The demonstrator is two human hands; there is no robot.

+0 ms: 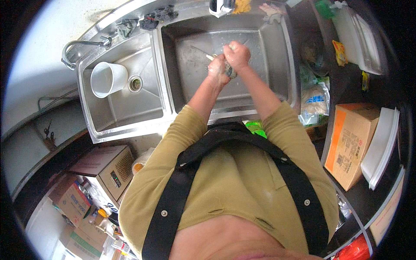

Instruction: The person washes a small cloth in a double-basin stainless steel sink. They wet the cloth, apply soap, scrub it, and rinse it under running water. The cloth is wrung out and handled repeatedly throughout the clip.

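Both my hands are together over the large steel sink basin [191, 78]. They look wet, with some foam on the skin. My left hand [216, 71] is closed around a crumpled grey bundle [230, 70], a cloth or scouring pad; which one I cannot tell. A pale end sticks out by the left fingers. Just above and to the right, my right hand [239, 55] is curled into a fist against the same bundle, and a whitish bit shows at its fingers. Most of the bundle is hidden by the hands.
A white plastic tub [110, 79] lies tipped in the smaller left basin [139, 107], beside the drain [135, 84]. A curved faucet [83, 44] and dark rags [159, 18] sit along the back rim. Right of the sink are plastic bags [313, 99] and a cardboard box [351, 143].
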